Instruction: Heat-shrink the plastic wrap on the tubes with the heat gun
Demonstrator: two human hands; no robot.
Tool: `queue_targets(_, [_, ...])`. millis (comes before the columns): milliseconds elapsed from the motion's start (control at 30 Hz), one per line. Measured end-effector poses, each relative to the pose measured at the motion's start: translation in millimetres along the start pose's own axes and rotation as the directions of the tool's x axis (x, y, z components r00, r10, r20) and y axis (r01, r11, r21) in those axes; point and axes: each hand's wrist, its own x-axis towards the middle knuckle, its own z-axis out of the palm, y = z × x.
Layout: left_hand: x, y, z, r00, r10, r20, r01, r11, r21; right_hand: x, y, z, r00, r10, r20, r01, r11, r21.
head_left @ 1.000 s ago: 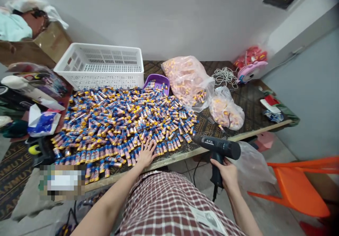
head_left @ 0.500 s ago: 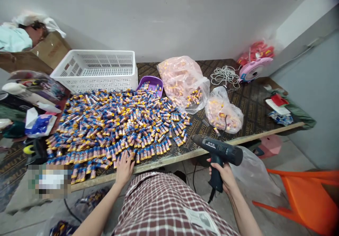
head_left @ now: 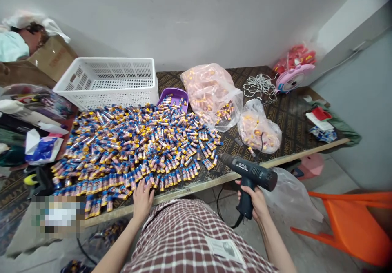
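Note:
My right hand (head_left: pixel 252 199) grips the handle of a black heat gun (head_left: pixel 249 175). Its nozzle points left, over the front part of the table. My left hand (head_left: pixel 143 197) lies at the table's front edge with its fingers apart, the fingertips touching or just beside the small tubes there. A wide heap of small blue, pink and yellow tubes (head_left: pixel 128 142) covers the left half of the table. Along its front, several tubes stand side by side in a row (head_left: pixel 174 178).
A white plastic crate (head_left: pixel 107 95) and a purple scoop (head_left: pixel 173 95) stand behind the heap. Two plastic bags of tubes (head_left: pixel 211 89) lie right of it. Farther right are a coiled white cord (head_left: pixel 260 86) and a pink fan (head_left: pixel 294 79). An orange chair (head_left: pixel 352 224) stands at right.
The heat gun in my right hand has shifted slightly left and its handle has swung a little. My left hand remains at the table's edge, slightly lower. The view has turned a little.

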Motion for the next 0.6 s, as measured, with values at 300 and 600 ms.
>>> queue_targets(300, [17.5, 0.8, 0.1, 0.959, -0.207, 0.193, 0.225, 0.971, -0.077, 19.9, 4.9, 13.2, 0.999, 0.009, -0.031, -0.021, 0.918, -0.397])
queue_targets(600, [43.7, 47.9, 7.7, 0.806, -0.473, 0.355, 0.545, 0.827, -0.136, 57.9, -11.8, 13.3, 1.0, -0.022, -0.018, 0.014, 0.935, -0.353])
